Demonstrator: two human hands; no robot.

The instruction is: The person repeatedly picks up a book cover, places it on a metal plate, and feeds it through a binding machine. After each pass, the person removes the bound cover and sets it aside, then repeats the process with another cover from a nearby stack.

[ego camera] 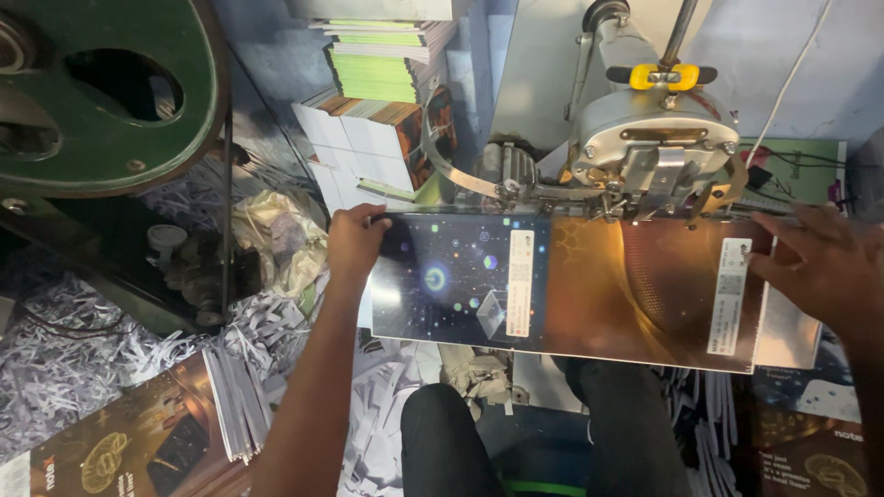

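A wide glossy notebook cover (571,281), dark with star patterns on its left half and copper-orange on its right, lies open under the head of a grey stitching machine (656,138). My left hand (354,244) grips the cover's upper left corner. My right hand (820,262) rests with spread fingers on the cover's right edge, next to a white label. Only the cover's far edge is hidden, under the machine head.
A big green flywheel (110,92) stands at the upper left. Stacks of notebooks (378,101) sit behind the machine. Shredded white paper (64,350) litters the floor at left. More printed covers (138,442) lie at the lower left and the lower right (820,451). My knees (442,442) are below.
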